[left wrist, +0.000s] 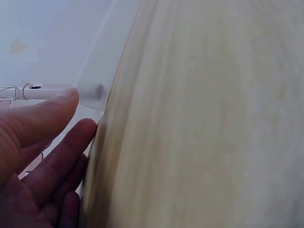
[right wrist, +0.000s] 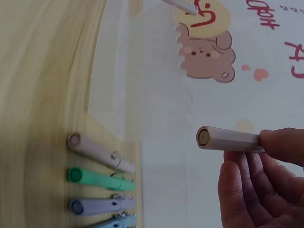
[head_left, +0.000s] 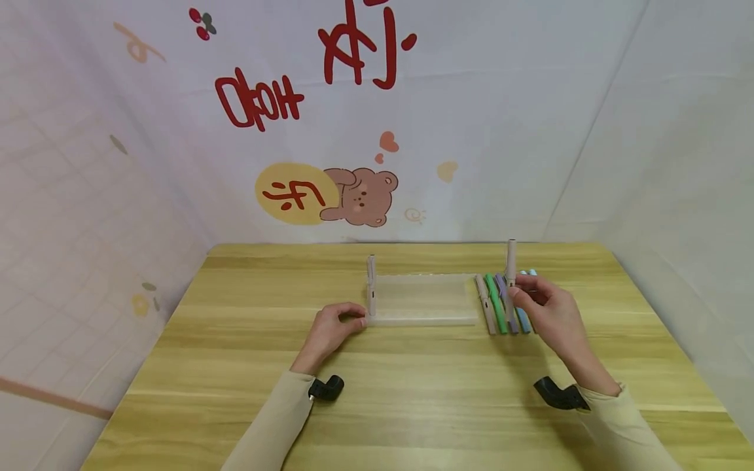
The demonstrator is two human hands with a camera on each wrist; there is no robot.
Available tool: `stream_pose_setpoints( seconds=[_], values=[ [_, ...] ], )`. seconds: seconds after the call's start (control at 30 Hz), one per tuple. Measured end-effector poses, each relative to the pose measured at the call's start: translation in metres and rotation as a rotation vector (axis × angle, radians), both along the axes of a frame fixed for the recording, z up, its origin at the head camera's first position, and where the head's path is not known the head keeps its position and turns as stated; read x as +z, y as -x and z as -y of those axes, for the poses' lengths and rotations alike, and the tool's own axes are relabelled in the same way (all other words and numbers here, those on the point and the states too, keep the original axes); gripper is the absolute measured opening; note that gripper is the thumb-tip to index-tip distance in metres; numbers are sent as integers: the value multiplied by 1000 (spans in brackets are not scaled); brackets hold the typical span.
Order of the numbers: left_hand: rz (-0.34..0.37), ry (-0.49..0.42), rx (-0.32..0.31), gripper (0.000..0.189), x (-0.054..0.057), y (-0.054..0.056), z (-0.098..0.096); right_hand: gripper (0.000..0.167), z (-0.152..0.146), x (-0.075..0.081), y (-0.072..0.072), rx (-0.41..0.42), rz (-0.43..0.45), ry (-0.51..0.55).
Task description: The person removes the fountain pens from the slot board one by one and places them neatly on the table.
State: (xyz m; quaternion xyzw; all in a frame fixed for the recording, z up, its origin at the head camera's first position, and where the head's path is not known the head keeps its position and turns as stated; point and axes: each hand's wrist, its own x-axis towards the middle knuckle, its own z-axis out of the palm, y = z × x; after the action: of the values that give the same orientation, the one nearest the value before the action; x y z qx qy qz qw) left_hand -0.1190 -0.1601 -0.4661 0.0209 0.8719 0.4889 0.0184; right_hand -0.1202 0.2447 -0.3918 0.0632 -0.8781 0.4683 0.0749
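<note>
A pale greyish-pink pen (head_left: 511, 261) stands upright between the thumb and fingers of my right hand (head_left: 554, 317), above a row of pens. In the right wrist view, the held pen's (right wrist: 228, 138) round end points away from the hand. At the left end of a translucent box (head_left: 424, 321), my left hand (head_left: 336, 330) rests on the table with its fingertips at the box's corner. Another pale pen (head_left: 371, 288) stands upright in that end. The left wrist view shows the thumb (left wrist: 47, 116) and fingers apart, beside this pen (left wrist: 47, 91).
Right of the box lie a beige-grey pen (head_left: 485, 304), a green pen (head_left: 496, 303), a purple pen (right wrist: 102, 205) and blue ones (head_left: 523, 320), side by side. Behind the wooden table (head_left: 412, 399) hangs a white printed cloth (head_left: 501, 118).
</note>
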Motion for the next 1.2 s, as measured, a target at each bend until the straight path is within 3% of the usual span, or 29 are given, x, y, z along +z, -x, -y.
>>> stream_pose_setpoints(
  seconds=[0.47, 0.73, 1.2],
  values=[
    [1, 18, 0, 12, 2, 2, -1, 43, -50, -11, 24, 33, 45, 62],
    [3, 15, 8, 12, 1, 2, -1, 50, -80, -27, 39, 52, 175, 100],
    [-5, 9, 2, 12, 2, 3, -3, 55, -125, -36, 61, 75, 399, 10]
  ],
)
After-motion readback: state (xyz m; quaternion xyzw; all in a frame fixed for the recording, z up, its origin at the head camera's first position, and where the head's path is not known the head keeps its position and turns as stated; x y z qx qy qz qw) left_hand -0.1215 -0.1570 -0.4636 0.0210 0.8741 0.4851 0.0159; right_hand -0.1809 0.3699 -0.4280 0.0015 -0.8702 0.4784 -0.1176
